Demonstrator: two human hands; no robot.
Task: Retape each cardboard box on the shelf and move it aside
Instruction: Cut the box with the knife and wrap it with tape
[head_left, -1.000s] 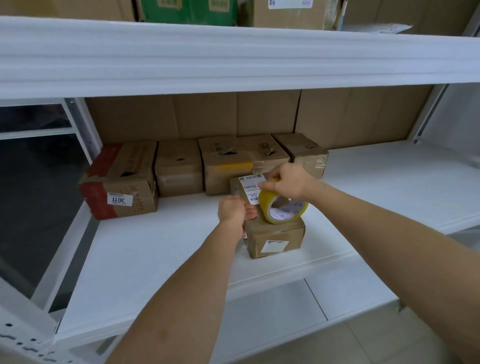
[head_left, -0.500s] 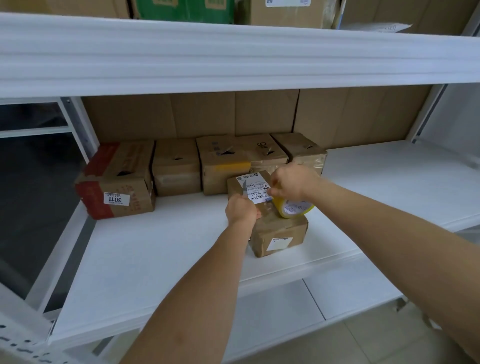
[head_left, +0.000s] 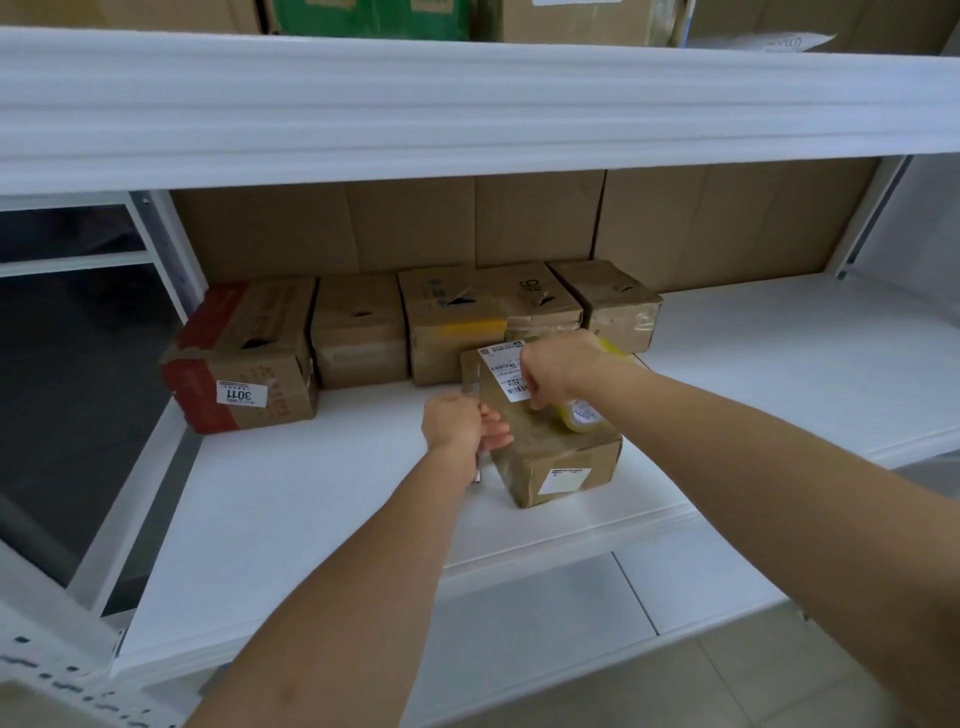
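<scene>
The right hand (head_left: 558, 370) is curled tight around the tape roll (head_left: 582, 415), low on top of the box (head_left: 550, 447). The left hand (head_left: 457, 423) grips the box's left side, fingers bent around the edge. The box sits near the front of the shelf (head_left: 311, 493), apart from the row of boxes (head_left: 358, 332) at the back.

The tape could go on crooked or wrinkle if the box slides. The box could slip if the left hand lets go.

A second ago the roll stood up higher. Now it lies flatter and further along the box.

Two bare forearms, no sleeves, left hand (head_left: 451, 421), right hand (head_left: 558, 366)
</scene>
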